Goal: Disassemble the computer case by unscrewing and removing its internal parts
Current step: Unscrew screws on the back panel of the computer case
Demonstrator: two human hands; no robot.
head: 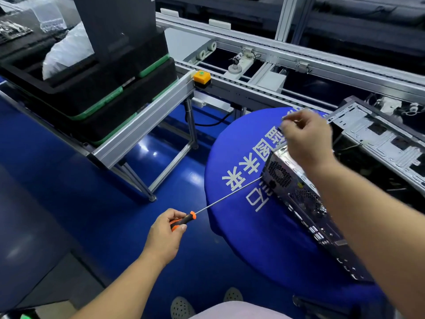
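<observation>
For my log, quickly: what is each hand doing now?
Left hand: closed on the screwdriver.
Right hand: fingers pinched above the case; what they hold cannot be told.

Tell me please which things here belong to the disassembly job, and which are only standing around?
Belong to the job:
- computer case
- screwdriver, held in the left hand
- right hand, pinching something too small to identify

Only standing around:
- stacked black trays
- yellow button box
- conveyor rails
</observation>
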